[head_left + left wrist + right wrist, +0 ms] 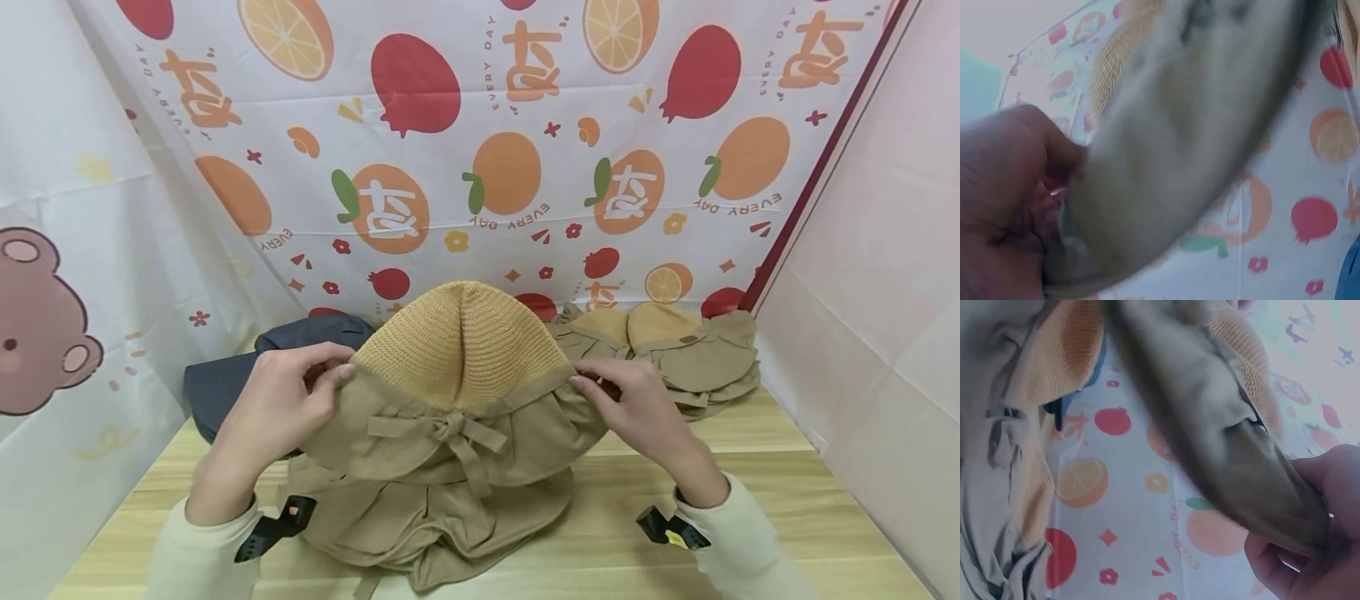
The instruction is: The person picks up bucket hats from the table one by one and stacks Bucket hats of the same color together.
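Observation:
A sun hat with a yellow knitted-straw crown and a khaki cloth brim is held up in the middle of the head view. A cloth bow sits on the front of its brim. My left hand pinches the hat's left edge between thumb and fingers, where crown meets brim. On the opposite side my right hand pinches the edge the same way. In the left wrist view the brim is blurred and runs up from the thumb. Beneath the hat, more khaki ruffled cloth overlaps the wooden table.
Dark navy hats lie at the back left of the table. Several khaki hats with straw crowns are piled at the back right. A fruit-print curtain hangs behind, with white cloth walls at both sides.

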The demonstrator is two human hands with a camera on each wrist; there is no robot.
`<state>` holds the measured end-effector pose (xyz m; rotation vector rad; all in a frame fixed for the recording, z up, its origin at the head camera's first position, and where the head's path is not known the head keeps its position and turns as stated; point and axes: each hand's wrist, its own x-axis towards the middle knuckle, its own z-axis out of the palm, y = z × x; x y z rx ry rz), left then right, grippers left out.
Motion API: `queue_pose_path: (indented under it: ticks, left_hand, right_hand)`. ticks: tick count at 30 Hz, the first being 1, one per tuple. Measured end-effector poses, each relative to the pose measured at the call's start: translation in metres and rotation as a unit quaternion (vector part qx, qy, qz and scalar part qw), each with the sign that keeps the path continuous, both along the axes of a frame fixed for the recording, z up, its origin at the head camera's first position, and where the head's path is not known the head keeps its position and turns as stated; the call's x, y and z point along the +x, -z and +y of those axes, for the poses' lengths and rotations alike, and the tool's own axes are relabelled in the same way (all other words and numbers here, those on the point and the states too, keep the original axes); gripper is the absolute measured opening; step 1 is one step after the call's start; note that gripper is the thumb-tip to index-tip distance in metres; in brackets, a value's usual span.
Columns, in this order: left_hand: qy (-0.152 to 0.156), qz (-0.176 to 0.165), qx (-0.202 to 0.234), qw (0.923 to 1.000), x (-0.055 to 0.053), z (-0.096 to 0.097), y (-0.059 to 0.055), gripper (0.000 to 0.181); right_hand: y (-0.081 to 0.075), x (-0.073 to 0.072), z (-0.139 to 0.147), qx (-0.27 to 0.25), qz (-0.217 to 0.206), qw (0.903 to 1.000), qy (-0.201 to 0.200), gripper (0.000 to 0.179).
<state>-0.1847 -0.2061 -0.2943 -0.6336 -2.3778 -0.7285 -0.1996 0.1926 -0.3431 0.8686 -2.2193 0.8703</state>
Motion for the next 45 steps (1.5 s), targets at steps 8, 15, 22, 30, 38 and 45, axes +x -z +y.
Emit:
queue_pose_path:
  ticks: [8, 15, 22, 30, 38, 45]
  left_hand:
    - [0.043, 0.002, -0.06, 0.9973, -0.006, -0.015, 0.0, 0.017]
    - [0.093, -0.089, -0.098, 0.9868, -0.01, -0.034, 0.002, 0.028]
    - [0.104, -0.176, -0.127, 0.9706, -0.012, -0.051, 0.006, 0.037]
    - [0.115, -0.209, -0.13, 0.9624, -0.021, -0.062, 0.01, 0.042]
    - [0.118, -0.27, -0.135, 0.946, -0.034, -0.066, 0.022, 0.048]
    - [0.139, -0.32, -0.139, 0.927, -0.046, -0.064, 0.036, 0.051]
  right_hand:
    - [0.012, -0.002, -0.015, 0.034, -0.027, 0.9991, -0.004, 0.015]
    - [0.021, -0.007, -0.022, 0.038, -0.055, 0.9977, -0.011, 0.017]
    - [0.029, -0.008, -0.031, 0.058, -0.075, 0.9954, -0.017, 0.015]
    - [0.035, -0.01, -0.038, 0.069, -0.082, 0.9941, -0.015, 0.013]
    - [0.052, -0.021, -0.037, 0.088, -0.114, 0.9891, -0.029, 0.023]
    - [0.065, -0.026, -0.038, 0.124, -0.135, 0.9828, -0.023, 0.023]
